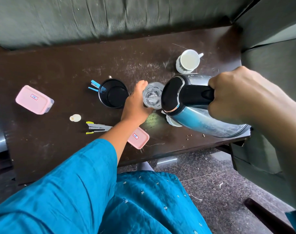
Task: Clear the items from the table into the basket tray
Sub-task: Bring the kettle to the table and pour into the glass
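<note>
Spreading across most of the view, the dark scratched counter (pixel 59 73) carries every loose thing here, with a grey-green sofa cushion (pixel 110 16) behind it. A blue sleeve (pixel 72 179) runs up from the lower left to the left hand (pixel 135 105), whose grip is wrapped round the side of a clear glass (pixel 152 96) standing upright near the counter's middle. The right hand (pixel 236 95) is closed tight on the black handle of a steel kettle (pixel 194 107), held tilted above the counter with its lid end over the glass – a thin stream seems to run into it, though blur makes that hard to confirm.

Far left lies a pink lidded box (pixel 34 99), well apart from the rest. A second pink box (pixel 138 138) sits near the front edge, partly hidden under the left forearm. Just left of the glass stands a black mesh pen cup (pixel 114 94) with a blue clip (pixel 94 86) touching its rim. A white cup (pixel 188 61) stands upright toward the back right. A stapler (pixel 97 128) with yellow-green ends lies in front of the pen cup – beside it, a small pale round disc (pixel 75 118). Greenish powder (pixel 150 118) is smeared below the glass. A white object under the kettle is too hidden to identify.
</note>
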A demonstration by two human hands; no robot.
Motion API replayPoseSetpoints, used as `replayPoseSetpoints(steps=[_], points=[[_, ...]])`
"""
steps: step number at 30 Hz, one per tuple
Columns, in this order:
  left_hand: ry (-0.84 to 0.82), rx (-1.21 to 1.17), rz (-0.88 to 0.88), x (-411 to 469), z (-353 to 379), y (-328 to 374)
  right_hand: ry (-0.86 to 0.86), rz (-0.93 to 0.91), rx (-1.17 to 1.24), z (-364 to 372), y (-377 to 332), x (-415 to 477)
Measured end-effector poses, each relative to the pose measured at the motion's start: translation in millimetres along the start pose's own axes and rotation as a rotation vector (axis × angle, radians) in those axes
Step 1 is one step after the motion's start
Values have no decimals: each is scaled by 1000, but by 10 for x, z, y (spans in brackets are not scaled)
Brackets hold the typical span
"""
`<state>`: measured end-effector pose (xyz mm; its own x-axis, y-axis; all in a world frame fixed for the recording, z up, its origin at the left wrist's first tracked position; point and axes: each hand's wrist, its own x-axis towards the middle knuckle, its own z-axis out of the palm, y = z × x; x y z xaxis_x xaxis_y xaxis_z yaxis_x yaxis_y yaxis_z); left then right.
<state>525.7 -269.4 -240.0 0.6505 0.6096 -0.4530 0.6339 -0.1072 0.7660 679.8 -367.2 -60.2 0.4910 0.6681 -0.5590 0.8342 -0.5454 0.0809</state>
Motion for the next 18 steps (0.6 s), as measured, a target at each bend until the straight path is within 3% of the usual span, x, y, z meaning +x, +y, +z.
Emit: replayPoseSetpoints(steps=[18], points=[[31,20,-1,-3,-3,18,-14,-10,7,8,-14,23]])
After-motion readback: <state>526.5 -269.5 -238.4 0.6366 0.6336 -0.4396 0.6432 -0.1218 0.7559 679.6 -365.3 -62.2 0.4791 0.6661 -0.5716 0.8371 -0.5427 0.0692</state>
